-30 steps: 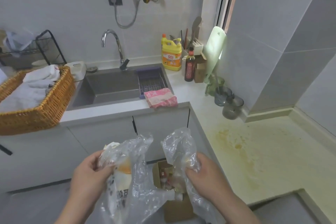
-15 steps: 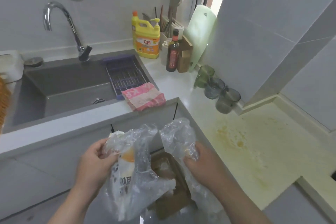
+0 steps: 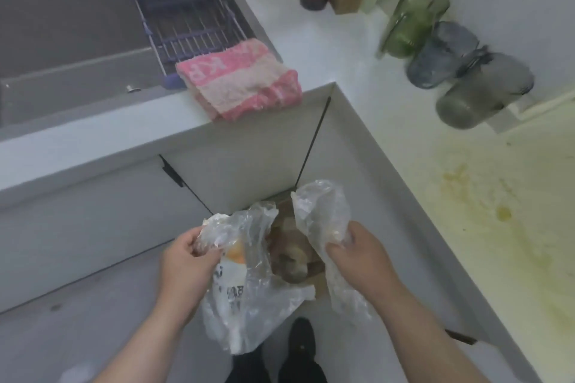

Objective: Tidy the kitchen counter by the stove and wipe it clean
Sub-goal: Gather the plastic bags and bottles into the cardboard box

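The left hand (image 3: 186, 261) pinches a printed plastic bag (image 3: 236, 292) and the right hand (image 3: 357, 255) clamps a crumpled clear bag (image 3: 320, 208), both directly above the open cardboard box (image 3: 320, 288) standing between them on the floor, left of the stained counter (image 3: 485, 196).

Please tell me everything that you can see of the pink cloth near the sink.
The pink cloth is folded into a thick pad. It looks like terry fabric, pink bands with a pale beige band between and pale letters at the far side. It lies flat on the white counter at the front edge, its far side touching the purple drying rack over the sink. Its near corner slightly overhangs the edge.
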Available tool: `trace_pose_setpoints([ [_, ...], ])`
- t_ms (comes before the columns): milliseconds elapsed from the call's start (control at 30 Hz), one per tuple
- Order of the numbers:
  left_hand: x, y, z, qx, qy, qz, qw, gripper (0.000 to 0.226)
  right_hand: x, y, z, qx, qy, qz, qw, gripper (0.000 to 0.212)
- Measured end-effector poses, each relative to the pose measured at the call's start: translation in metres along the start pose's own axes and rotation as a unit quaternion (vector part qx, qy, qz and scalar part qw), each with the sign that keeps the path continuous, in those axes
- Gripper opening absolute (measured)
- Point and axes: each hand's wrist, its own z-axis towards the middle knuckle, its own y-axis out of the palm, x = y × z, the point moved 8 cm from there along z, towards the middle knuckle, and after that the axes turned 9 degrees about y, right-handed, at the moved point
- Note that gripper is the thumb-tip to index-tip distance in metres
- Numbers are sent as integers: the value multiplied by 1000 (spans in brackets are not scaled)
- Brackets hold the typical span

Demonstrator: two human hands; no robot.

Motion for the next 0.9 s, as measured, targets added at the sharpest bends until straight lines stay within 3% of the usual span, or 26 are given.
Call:
trace_pose_setpoints([
  [300,-169,102,82,13,-36,14,999,32,103,118,160,-26,31,-26,999,11],
  [567,-298,169,147,-16,-37,63,997,33,186,208,268,-45,54,-40,997,27],
  [767,-361,217,185,-9,-26,79,996,29,220,260,334,-31,55,-59,996,53],
  [833,-375,231,195,-16,-17,90,996,39,229,275,353,-35,48,-48,997,55],
  [900,-392,241,205,-18,-15,102,995,34,235,290,367,-55,37,-30,997,55],
])
